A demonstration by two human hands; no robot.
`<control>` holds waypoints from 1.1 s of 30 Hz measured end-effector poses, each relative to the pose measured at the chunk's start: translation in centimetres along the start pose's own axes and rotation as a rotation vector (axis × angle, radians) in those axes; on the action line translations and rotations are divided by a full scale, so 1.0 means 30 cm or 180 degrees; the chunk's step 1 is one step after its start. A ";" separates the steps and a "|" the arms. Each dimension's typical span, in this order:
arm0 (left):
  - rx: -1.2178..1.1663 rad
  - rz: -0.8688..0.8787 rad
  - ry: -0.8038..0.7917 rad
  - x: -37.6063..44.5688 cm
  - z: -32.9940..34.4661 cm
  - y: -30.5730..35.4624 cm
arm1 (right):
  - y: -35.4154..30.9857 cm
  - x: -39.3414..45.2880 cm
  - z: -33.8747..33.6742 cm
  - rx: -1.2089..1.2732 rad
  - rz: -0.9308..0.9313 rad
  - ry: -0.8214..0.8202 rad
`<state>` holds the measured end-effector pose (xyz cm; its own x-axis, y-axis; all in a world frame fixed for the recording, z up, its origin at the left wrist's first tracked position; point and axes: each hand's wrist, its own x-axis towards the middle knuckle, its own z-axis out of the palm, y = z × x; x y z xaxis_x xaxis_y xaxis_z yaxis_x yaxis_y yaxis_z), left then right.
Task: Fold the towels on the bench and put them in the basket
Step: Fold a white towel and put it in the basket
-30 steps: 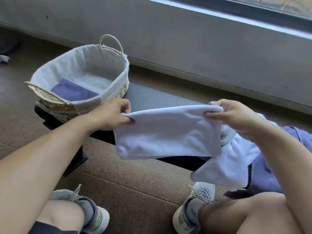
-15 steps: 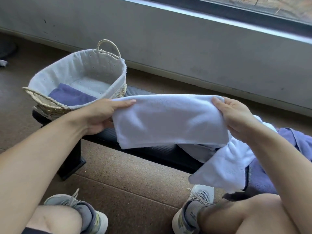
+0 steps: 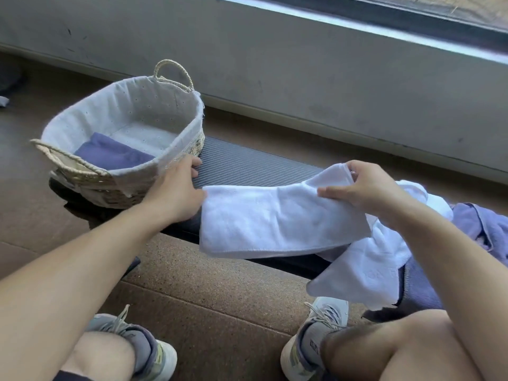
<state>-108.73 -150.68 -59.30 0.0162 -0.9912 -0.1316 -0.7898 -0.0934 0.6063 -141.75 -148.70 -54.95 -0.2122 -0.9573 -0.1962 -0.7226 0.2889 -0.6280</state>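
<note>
A white towel (image 3: 275, 221), folded into a long band, lies across the dark ribbed bench (image 3: 247, 163) with its near edge hanging over the front. My right hand (image 3: 368, 188) grips its right end, fingers curled over the far edge and thumb lying on top. At the towel's left edge sits my left hand (image 3: 176, 191), fingers stretched onto the bench, thumb touching the cloth. The woven basket (image 3: 176, 111) with a pale lining stands at the bench's left end. A folded purple towel (image 3: 110, 155) lies inside it.
Under my right forearm another white towel (image 3: 365, 270) hangs off the bench, and a purple towel (image 3: 481, 224) is heaped at the far right. A grey wall (image 3: 302, 64) runs behind the bench. My knees and shoes (image 3: 316, 339) are on the brown floor below.
The white towel, held up in the air by both hands before, has come down onto the bench. My left hand has let go of its corner and lies flat at the left edge.
</note>
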 end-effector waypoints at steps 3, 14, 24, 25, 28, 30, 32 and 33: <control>0.0049 0.0744 -0.0080 -0.079 0.030 0.069 | 0.003 0.004 -0.001 -0.0290 -0.0061 -0.0081; 0.1683 0.1215 -0.1615 -0.125 0.164 0.043 | 0.041 0.024 -0.023 -0.0021 0.0091 -0.0278; 0.1377 0.2079 -0.0545 -0.210 0.172 0.109 | -0.004 0.026 -0.012 -0.0003 -0.0238 0.0322; 0.1324 0.2113 -0.0494 -0.216 0.175 0.110 | 0.000 0.029 -0.012 -0.0051 -0.0213 0.0281; 0.1367 0.1988 -0.0374 -0.211 0.173 0.107 | 0.019 0.040 -0.012 -0.0153 -0.0141 0.0232; 0.1378 0.1912 -0.0388 -0.202 0.162 0.106 | 0.030 0.047 -0.014 -0.0174 -0.0088 0.0243; 0.1380 0.1872 -0.0490 -0.197 0.154 0.107 | 0.037 0.052 -0.014 -0.0212 -0.0068 0.0257; 0.1329 0.1847 -0.0519 -0.195 0.150 0.107 | 0.038 0.053 -0.014 -0.0241 -0.0071 0.0260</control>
<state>-114.11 -144.76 -60.10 -0.5415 -0.8406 -0.0149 -0.8119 0.5183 0.2687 -143.20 -149.91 -55.66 -0.2463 -0.9619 -0.1188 -0.7748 0.2690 -0.5721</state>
